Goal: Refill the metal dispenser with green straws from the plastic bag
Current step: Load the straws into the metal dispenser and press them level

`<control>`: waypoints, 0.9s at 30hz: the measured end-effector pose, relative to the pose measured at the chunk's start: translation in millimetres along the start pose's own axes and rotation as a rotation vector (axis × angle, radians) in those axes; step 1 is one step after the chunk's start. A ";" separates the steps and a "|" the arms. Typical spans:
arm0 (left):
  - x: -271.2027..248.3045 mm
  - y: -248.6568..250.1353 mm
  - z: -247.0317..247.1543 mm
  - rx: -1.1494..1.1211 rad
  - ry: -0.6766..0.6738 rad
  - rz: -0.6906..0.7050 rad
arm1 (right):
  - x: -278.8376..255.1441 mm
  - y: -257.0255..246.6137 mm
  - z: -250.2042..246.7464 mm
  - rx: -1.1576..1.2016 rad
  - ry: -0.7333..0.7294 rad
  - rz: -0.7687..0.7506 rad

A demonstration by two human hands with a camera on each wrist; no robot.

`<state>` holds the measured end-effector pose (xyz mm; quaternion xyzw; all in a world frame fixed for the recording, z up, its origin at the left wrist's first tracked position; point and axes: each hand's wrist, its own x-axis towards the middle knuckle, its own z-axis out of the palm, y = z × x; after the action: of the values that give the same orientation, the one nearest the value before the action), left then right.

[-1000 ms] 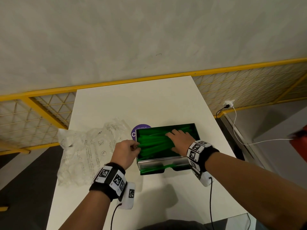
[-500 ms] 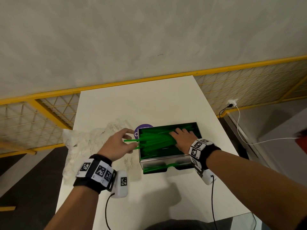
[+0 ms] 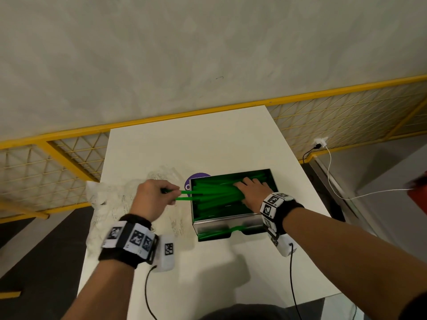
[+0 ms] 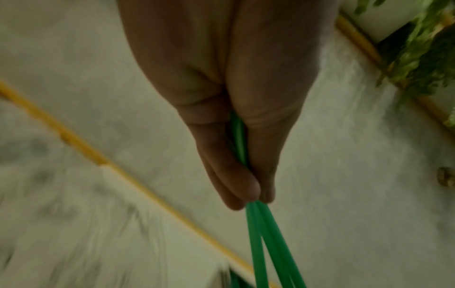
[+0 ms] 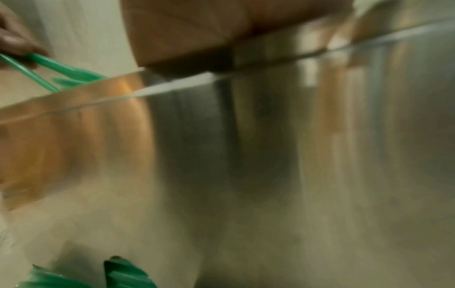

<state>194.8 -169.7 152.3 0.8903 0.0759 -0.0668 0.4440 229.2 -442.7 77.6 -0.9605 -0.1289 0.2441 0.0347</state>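
The metal dispenser (image 3: pixel 226 224) stands on the white table (image 3: pixel 208 144), its open top full of green straws (image 3: pixel 215 197). My right hand (image 3: pixel 250 192) lies flat on the pile, fingers straight. My left hand (image 3: pixel 157 199), just left of the box, pinches the ends of two green straws (image 3: pixel 184 195) that stick out over the left rim. In the left wrist view the fingers (image 4: pixel 236 187) close round those straws (image 4: pixel 261 243). The right wrist view shows the dispenser's steel wall (image 5: pixel 270 155) and the pinched straws (image 5: pixel 56 68). The crumpled clear plastic bag (image 3: pixel 108 202) lies under my left hand.
A purple round sticker (image 3: pixel 196 179) shows behind the dispenser's left corner. A yellow mesh railing (image 3: pixel 69 158) runs behind the table. A white cable (image 3: pixel 332 181) hangs from a wall plug at the right. A red object (image 3: pixel 418 195) sits at the right edge.
My left hand has drawn away leftward from the dispenser's left rim, pulling two straws partly out over that edge. The right hand has stayed pressed on the pile.
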 end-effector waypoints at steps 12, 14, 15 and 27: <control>-22.7 24.7 -122.0 -0.077 0.215 0.077 | 2.5 0.7 -1.1 0.054 -0.017 0.023; -17.2 23.1 -104.8 -0.036 0.218 0.058 | -0.5 5.0 -6.0 0.130 -0.018 -0.001; -14.1 20.7 -92.0 0.000 0.209 0.047 | -3.3 8.0 -10.3 0.190 -0.016 -0.018; 9.2 8.5 78.0 0.308 0.003 0.355 | -19.3 7.1 -10.4 0.269 0.010 -0.079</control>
<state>201.4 -236.5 110.6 0.9470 -0.0925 0.0028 0.3077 219.4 -454.6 94.7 -0.9426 -0.1326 0.2526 0.1735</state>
